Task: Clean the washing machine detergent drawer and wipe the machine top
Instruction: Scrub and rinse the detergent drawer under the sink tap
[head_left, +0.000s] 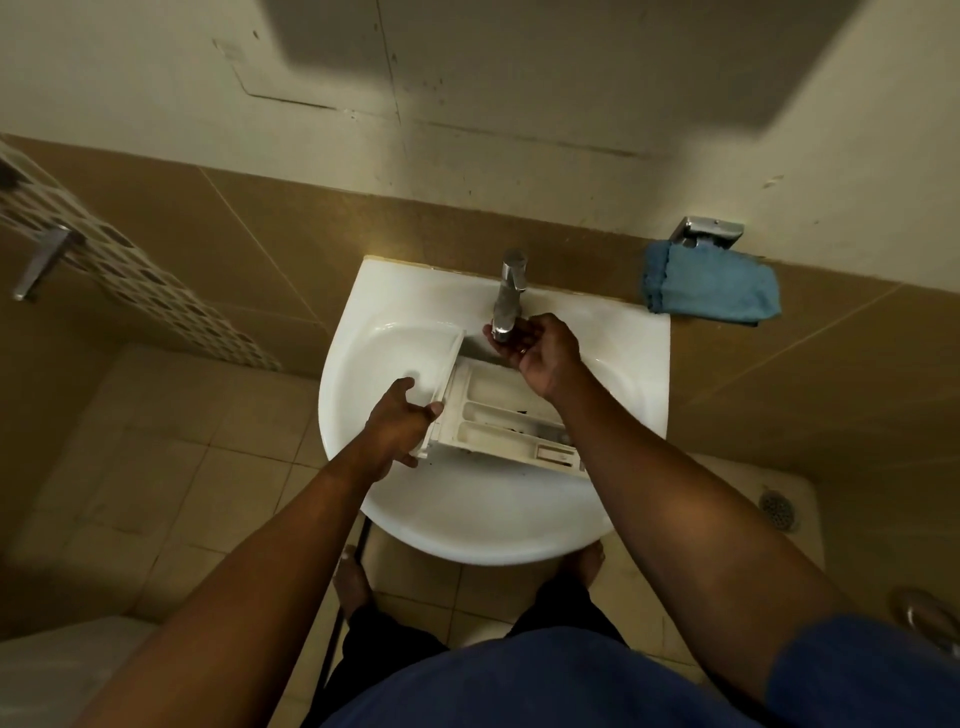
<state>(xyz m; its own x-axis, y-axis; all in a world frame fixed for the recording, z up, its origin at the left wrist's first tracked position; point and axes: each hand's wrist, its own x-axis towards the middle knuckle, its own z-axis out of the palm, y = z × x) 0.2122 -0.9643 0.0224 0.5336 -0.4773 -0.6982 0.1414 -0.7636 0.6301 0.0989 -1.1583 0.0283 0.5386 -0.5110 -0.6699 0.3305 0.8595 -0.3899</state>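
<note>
1 drawer (498, 415) lying in 1 sink (467, 535), frame ctr. L hand (400, 421) gripping its front panel. R hand (540, 348) cupping loosely, holding nothing, under 1 tap (509, 291). 1 cloth (711, 288) hanging upper right.

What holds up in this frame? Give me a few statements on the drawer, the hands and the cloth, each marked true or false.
1. The detergent drawer is in the sink. True.
2. The left hand grips the drawer at its front-panel end. True.
3. The right hand holds the blue cloth. False: the right hand is at the spout of the faucet, and the blue cloth hangs on the wall to the right of the sink, untouched.
4. The drawer's compartments are spotless. False: dark grime shows inside them.
</note>
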